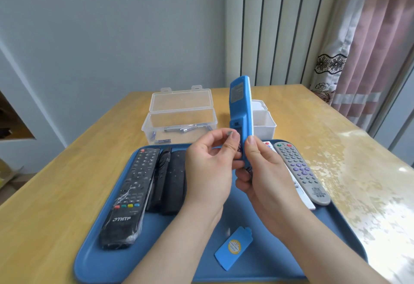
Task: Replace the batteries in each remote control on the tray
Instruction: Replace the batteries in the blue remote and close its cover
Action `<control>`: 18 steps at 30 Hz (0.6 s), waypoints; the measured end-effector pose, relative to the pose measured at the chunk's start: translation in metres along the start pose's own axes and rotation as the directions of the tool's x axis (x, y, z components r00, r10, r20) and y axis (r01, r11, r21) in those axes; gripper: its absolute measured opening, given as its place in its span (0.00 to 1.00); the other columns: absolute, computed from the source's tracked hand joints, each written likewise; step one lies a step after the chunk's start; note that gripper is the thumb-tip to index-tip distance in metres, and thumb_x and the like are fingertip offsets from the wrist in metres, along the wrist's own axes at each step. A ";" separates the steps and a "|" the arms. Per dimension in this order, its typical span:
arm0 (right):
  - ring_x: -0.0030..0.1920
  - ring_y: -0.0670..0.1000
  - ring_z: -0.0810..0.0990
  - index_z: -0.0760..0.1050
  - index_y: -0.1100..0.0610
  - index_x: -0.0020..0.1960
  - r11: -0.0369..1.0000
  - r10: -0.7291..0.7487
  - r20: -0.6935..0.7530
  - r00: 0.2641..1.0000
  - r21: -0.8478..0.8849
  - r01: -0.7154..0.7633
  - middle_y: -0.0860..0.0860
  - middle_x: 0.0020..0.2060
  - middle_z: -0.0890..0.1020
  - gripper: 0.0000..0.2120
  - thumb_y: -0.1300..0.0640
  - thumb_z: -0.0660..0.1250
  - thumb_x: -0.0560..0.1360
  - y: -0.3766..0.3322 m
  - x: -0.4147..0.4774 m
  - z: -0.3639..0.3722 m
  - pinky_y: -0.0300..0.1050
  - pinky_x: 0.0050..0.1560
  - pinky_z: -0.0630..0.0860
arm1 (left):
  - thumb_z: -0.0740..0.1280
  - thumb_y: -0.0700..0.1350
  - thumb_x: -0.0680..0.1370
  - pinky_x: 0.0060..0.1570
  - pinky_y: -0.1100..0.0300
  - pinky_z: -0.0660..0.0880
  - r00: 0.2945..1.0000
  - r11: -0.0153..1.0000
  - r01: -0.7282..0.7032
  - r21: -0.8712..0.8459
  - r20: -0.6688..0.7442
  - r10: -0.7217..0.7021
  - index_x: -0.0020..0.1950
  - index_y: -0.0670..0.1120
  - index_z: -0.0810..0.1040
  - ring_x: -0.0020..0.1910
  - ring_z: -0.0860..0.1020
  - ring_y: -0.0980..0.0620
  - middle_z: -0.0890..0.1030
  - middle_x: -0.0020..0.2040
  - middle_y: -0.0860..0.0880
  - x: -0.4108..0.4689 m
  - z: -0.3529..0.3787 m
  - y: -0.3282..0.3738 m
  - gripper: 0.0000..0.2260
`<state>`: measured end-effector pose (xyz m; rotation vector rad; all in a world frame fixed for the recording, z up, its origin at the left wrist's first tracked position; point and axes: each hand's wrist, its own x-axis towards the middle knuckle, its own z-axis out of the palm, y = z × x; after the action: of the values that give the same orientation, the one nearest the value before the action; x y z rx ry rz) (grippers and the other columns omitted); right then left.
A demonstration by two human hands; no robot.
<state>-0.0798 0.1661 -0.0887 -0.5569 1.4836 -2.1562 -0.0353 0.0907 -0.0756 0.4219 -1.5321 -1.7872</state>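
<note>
I hold a blue remote (243,109) upright above the blue tray (257,259), its back facing me and its battery bay uncovered. My right hand (264,178) grips its lower end, thumb on its right edge. My left hand (210,167) pinches a battery (229,133) between thumb and fingers at the open bay. The blue battery cover (235,248) lies on the tray in front. Also on the tray lie a black THTF remote (130,196), two black remotes (170,180) and a grey remote (300,171) beside a white one (298,189).
An open clear box (179,118) holding several batteries stands behind the tray, on the wooden table (67,183). A second clear box (264,122) sits to its right, partly hidden by the blue remote. A curtain hangs at the right.
</note>
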 end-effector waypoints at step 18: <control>0.27 0.47 0.67 0.78 0.56 0.52 0.958 0.201 0.078 0.977 0.194 -0.212 0.53 0.37 0.75 0.14 0.53 0.55 0.84 -0.010 0.007 -0.012 0.37 0.27 0.64 | 0.70 0.41 0.76 0.31 0.62 0.75 0.986 0.987 -0.113 0.113 0.135 0.097 0.48 0.49 0.77 0.27 0.78 0.53 0.85 0.39 0.45 0.008 -0.019 0.007 0.04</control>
<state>-0.0934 0.1739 -0.0830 -0.3716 1.2163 -2.0764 -0.0260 0.0713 -0.0717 0.2816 -1.7262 -1.6744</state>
